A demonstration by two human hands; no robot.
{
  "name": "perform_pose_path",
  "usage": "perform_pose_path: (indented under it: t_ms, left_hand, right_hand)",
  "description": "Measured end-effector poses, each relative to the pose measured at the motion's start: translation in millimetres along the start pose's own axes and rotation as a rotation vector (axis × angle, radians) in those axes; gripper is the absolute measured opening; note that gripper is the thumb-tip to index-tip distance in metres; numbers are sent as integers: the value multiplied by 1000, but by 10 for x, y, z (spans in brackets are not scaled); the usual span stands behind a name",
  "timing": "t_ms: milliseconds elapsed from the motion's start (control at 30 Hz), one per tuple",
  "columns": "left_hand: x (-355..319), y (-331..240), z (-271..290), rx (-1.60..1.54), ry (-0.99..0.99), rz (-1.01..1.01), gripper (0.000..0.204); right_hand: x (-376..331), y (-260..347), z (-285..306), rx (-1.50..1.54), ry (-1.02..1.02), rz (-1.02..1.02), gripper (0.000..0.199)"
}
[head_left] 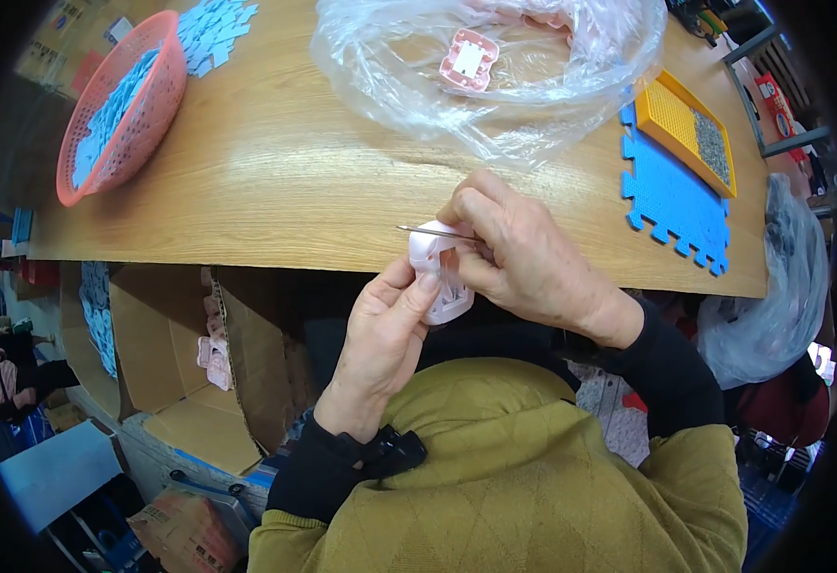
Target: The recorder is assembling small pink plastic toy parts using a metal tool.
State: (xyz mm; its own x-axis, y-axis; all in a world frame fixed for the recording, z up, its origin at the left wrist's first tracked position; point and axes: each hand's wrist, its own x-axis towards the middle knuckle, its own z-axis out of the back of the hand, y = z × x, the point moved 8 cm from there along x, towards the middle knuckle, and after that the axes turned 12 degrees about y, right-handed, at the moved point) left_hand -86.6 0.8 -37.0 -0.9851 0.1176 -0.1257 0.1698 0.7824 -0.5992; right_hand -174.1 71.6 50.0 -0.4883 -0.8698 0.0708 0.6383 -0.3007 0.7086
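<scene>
Just off the table's front edge, my left hand [378, 323] grips a small pale pink plastic housing [451, 304] between thumb and fingers. The housing has a rounded top and an open, hollow side. My right hand [538, 250] is closed around a thin metal rod-like tool [420, 230], which lies across the top of the housing and points left. Right-hand fingertips are also at the housing's upper right side; whether they pinch another small part there is hidden.
On the wooden table [275, 181] are a pink basket [162, 115] of light blue pieces, a loose blue pile [213, 33], and a clear plastic bag [370, 76] with a pink part [470, 60]. A yellow tray [671, 110] of small metal pieces rests on a blue foam mat [671, 201]. Cardboard boxes [160, 334] stand below left.
</scene>
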Motion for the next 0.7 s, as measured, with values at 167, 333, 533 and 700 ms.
perform_pose_path:
  t_ms: [167,333,533,700]
  left_hand:
    - [-84,61,13,-15,41,7,36]
    - [-206,110,63,61,95,19,37]
    - [-245,-15,131,41,84,-36,40]
    - [-186,-258,206,79,28,-102,46]
  right_hand:
    - [-75,43,-54,-32,-16,68,21]
    - [-218,66,-168,25,31,18,23]
    - [-161,-504,129,172,-57,-163,21]
    - [-21,-713,241,8,-8,-190,16]
